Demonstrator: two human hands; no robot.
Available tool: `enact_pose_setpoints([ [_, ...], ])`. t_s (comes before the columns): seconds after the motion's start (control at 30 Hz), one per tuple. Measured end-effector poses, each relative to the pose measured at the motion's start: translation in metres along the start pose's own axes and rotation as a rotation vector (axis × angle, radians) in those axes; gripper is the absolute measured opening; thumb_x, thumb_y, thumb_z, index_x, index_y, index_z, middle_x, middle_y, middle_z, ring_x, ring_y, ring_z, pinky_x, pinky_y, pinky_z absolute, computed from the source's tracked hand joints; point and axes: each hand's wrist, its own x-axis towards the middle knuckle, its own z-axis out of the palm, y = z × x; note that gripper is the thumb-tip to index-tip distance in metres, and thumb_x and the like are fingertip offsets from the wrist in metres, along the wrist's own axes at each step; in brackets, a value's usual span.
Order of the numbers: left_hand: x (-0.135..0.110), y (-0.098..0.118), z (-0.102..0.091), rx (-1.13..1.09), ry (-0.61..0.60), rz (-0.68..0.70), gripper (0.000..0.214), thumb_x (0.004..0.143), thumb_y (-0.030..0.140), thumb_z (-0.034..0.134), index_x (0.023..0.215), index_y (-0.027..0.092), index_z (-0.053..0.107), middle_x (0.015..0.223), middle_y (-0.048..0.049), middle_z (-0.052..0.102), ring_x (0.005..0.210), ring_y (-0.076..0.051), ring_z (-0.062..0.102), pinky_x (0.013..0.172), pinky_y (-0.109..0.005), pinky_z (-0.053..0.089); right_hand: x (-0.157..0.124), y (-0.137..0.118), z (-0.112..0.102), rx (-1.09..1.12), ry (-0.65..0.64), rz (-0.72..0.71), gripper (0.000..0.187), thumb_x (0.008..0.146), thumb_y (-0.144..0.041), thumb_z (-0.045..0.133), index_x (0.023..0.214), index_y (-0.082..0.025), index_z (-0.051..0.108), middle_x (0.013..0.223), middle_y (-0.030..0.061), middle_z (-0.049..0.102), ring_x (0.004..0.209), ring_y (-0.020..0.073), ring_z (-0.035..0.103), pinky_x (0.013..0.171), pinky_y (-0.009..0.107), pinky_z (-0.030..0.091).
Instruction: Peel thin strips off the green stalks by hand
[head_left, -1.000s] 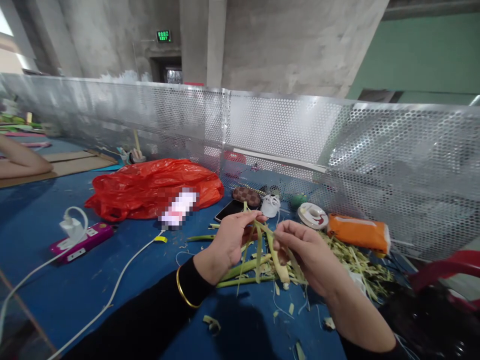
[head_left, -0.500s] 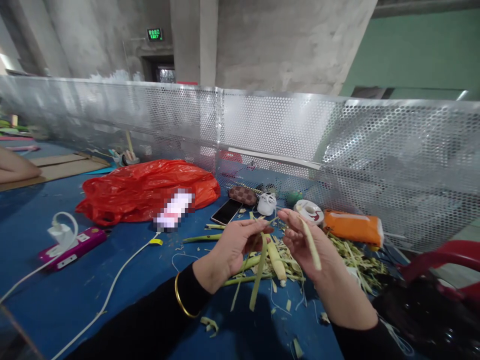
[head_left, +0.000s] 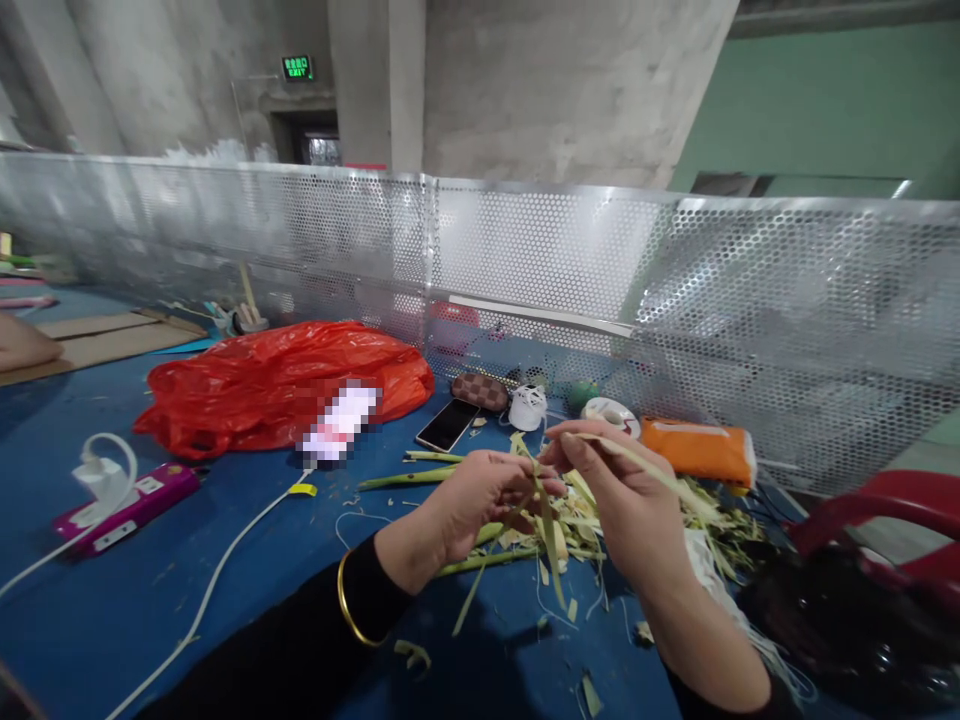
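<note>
My left hand (head_left: 480,500), fingers pinched, holds pale green plant strips (head_left: 551,545) whose ends dangle below the fingertips. Close on its right, my right hand (head_left: 619,485) is closed on a long pale plant strip (head_left: 660,465) that passes over its back toward the lower right. The fingertips of both hands nearly meet, and I cannot tell whether the strips are joined there. Beneath the hands lies a pile of plant scraps (head_left: 585,510), with green stalks (head_left: 409,478) sticking out to the left.
Beyond the hands sit a dark phone (head_left: 448,425), a checkered case (head_left: 480,391), a roll of tape (head_left: 611,413) and an orange packet (head_left: 697,450). A red bag (head_left: 277,375), a power strip (head_left: 124,505) and a white cable (head_left: 225,570) are left. Perforated metal panels (head_left: 540,250) stand behind.
My right hand has turned so its back faces up, and its fingers have closed near the left hand's. The right strip has swung outward to the right. The view has shifted slightly.
</note>
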Motion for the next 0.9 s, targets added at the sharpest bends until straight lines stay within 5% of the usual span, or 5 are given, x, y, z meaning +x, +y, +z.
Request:
enact_pose_setpoints([
  [0.27,-0.002,-0.009,0.006,0.06,-0.121,0.013,0.013,0.077,0.027,0.065,0.076,0.016,0.07,0.067,-0.0039,0.068,0.055,-0.013,0.062,0.05,-0.021,0.039,0.002,0.005,0.004,-0.041,-0.294,0.08,0.023,0.085,-0.037,0.056,0.088,-0.019,0.069,0.077,0.0043,0.072,0.073,0.0189,0.068,0.066,0.029,0.052],
  [0.47,0.001,-0.009,0.003,-0.157,-0.141,-0.115,0.014,0.08,0.023,0.064,0.084,0.012,0.072,0.081,-0.01,0.072,0.058,-0.012,0.063,0.061,-0.024,0.049,0.011,0.018,0.003,0.028,-0.125,0.167,0.039,0.081,-0.033,0.058,0.118,-0.021,0.059,0.094,0.0062,0.073,0.088,0.0211,0.067,0.072,0.032,0.052],
  [0.67,0.003,0.005,-0.004,-0.292,0.201,-0.078,0.015,0.084,0.015,0.058,0.088,0.01,0.071,0.091,-0.0112,0.072,0.069,-0.013,0.067,0.058,-0.02,0.048,0.013,0.017,-0.008,-0.278,-0.027,0.111,0.022,0.081,-0.04,0.059,0.07,-0.02,0.058,0.058,-0.0019,0.056,0.055,0.0134,0.05,0.052,0.025,0.037],
  [0.77,0.002,0.012,-0.002,-0.314,0.362,0.037,0.013,0.084,0.02,0.06,0.088,0.013,0.071,0.089,-0.0078,0.072,0.067,-0.012,0.066,0.055,-0.02,0.046,0.007,0.018,-0.001,-0.368,-0.247,0.166,0.031,0.082,-0.045,0.057,0.064,-0.02,0.057,0.052,-0.0039,0.046,0.049,0.0117,0.04,0.047,0.025,0.028],
  [0.9,0.001,0.014,0.002,-0.386,0.402,0.077,0.011,0.084,0.018,0.061,0.084,0.013,0.071,0.083,-0.0072,0.072,0.067,-0.014,0.065,0.068,-0.027,0.052,-0.003,0.03,0.02,-0.223,-0.464,0.222,0.019,0.078,-0.037,0.06,0.073,-0.019,0.064,0.063,-0.0009,0.06,0.056,0.0131,0.049,0.054,0.025,0.036],
])
